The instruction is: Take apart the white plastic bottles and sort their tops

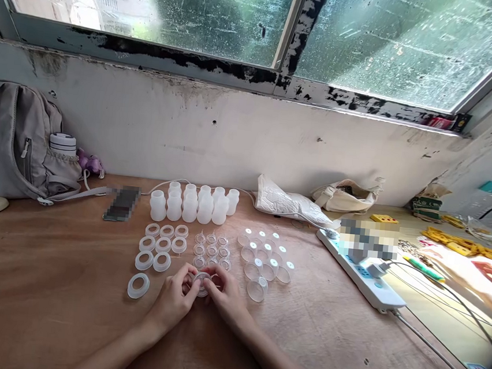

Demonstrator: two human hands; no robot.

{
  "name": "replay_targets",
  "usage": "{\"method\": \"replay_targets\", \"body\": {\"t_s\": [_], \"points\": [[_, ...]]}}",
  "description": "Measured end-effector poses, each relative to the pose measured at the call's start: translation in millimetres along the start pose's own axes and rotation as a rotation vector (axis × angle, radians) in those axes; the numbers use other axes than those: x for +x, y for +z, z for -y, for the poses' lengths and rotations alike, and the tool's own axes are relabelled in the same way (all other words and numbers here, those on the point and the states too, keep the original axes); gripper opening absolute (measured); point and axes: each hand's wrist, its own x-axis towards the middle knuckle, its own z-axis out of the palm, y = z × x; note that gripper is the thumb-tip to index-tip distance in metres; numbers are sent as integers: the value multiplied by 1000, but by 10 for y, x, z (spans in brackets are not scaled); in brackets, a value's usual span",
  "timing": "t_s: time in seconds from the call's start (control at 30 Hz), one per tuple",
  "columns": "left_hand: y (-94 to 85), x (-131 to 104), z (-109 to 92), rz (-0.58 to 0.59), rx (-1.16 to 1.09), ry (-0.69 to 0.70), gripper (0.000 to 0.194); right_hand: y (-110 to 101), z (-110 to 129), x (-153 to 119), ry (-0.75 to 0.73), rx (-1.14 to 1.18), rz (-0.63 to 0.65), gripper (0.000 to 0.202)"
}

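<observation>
Left hand (pixel 180 289): your grip is closed, pinching the clear ring (pixel 201 291).
Right hand (pixel 224 294): your grip is closed on its right side.
Clear ring: between your hands, near middle of the bench (pixel 63 318).
Bottles (pixel 190 207): far.
Cups (pixel 269 271): right.

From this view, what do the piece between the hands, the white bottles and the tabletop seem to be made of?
Clear piece: probably smooth plastic; see-through with bright highlights, though glass isn't excluded.
White bottles: likely matte plastic; they look milky, translucent.
Tabletop: apparently wood, semi-matte; brown, streaky grain.
</observation>
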Motion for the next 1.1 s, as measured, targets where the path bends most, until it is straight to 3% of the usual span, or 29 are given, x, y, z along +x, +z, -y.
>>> {"method": "replay_targets", "body": {"t_s": [0.23, 0.57, 0.8, 1.1], "points": [[0, 9, 16, 0, 3, -18, 13, 36, -75, 29, 80, 185, 6, 18], [5, 9, 63, -41, 42, -6, 10, 35, -56, 12, -25, 5, -43, 11], [26, 47, 107, -30, -100, -83, 19, 47, -112, 41, 103, 214, 19, 19], [-28, 6, 24, -41, 26, -25, 13, 80, -70, 12, 65, 107, 10, 9]]}}
